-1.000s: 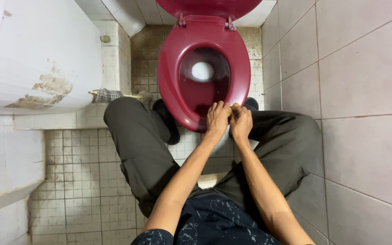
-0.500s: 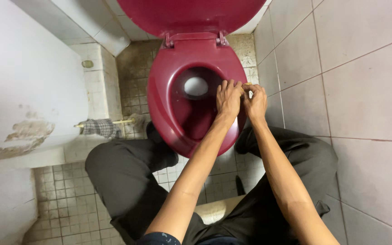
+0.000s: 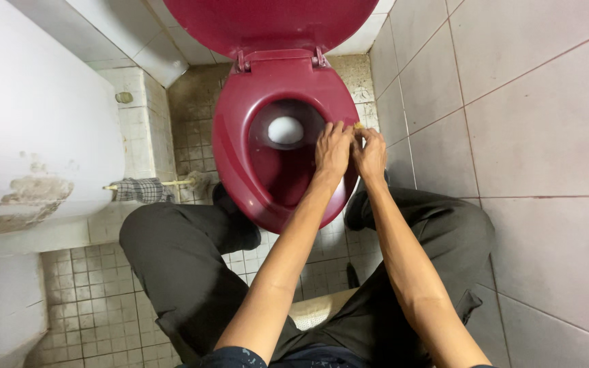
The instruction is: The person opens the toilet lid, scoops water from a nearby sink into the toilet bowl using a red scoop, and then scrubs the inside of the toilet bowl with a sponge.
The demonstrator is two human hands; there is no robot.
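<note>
Change: since the earlier frame both hands have been carried from the front lip of the toilet seat (image 3: pixel 236 146), at 6 o'clock, round to its right side at about 3 o'clock; the view has been tipped closer to the bowl.
Left hand (image 3: pixel 333 151): laid on the inner right edge of the seat, fingers curled down and pressed against the right hand.
Right hand (image 3: pixel 371 155): closed over a small yellowish pad (image 3: pixel 358 126), of which only a corner is seen at the fingertips.
Pad handling: judged light, soft and easily squashed, probably damp; best pinched flat under the fingertips.
Seat: hard, glossy, dark red, likely slippery when wet; the lid (image 3: pixel 274 20) is raised at 12 o'clock.
Surroundings: the tiled wall (image 3: pixel 512 123) stands close at 3 o'clock, leaving little elbow room; a checked cloth (image 3: pixel 143 190) lies at 9 o'clock beside a white tub (image 3: pixel 35 123); the tiled floor (image 3: pixel 103 300) is crowded by the bent knees.
</note>
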